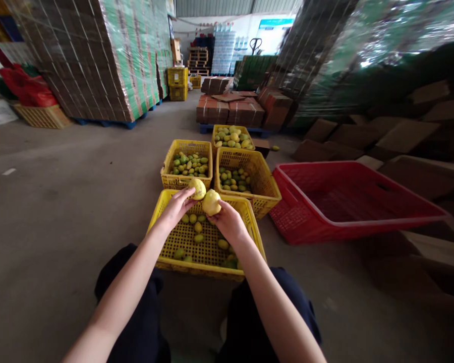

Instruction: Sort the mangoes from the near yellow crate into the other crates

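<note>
Arms (119, 297) angled inward, left hand (177, 207) and right hand (228, 222) each curl their fingers round one roundish yellow fruit (197, 188).

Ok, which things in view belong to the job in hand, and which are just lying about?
Likely part of the job:
yellow fruit in the left hand
second yellow fruit in the right hand
near yellow crate, with smaller fruit inside
three yellow crates of fruit beyond

Seemingly just lying about:
red crate at right
stacked cardboard ahead
plastic-wrapped load at left
</note>
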Tool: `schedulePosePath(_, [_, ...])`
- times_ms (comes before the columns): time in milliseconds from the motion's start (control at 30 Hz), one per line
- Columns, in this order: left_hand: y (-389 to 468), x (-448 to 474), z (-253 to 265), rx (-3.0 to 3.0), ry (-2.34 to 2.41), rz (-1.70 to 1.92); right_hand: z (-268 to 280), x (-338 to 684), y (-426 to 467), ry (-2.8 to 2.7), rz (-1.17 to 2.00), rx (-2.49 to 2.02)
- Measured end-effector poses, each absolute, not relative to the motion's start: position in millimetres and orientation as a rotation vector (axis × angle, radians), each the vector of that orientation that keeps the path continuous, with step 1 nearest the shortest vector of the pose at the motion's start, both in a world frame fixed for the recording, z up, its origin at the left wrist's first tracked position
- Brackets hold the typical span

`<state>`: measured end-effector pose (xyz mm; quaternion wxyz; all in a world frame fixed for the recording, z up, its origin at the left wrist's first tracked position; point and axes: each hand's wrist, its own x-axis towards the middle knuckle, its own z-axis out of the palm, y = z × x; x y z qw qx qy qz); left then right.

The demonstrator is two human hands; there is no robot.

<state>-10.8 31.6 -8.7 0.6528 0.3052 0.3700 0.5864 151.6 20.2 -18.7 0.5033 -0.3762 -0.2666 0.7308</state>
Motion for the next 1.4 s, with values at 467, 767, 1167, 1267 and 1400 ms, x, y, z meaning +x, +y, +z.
schedulePosePath(467, [6.6, -14.2, 7.8, 1.666, 1.098, 1.613, -12.7, 164.2, 4.5, -1.539, 0.289, -1.064])
schedulePosePath(767, [1.8, -9.6, 6.0, 1.802, 1.042, 1.514, -14.5, 161.4, 0.2, -1.471, 0.372, -0.997])
schedulePosePath(1167, [33.3, -11.5, -21.3, 0.752, 1.084, 0.995, -18.8, 157.4, 16.5, -0.792, 1.762, -1.067])
schedulePosePath(1267, [36.3, -14.7, -26.4, 0.703, 1.007, 0.924, -21.3, 158.1, 18.3, -0.784, 1.853, -1.094])
schedulePosePath(1400, [29.6, -11.9, -17.3, 0.779, 0.876, 1.047, -19.8, 155.8, 15.9, -0.802, 1.724, -1.019])
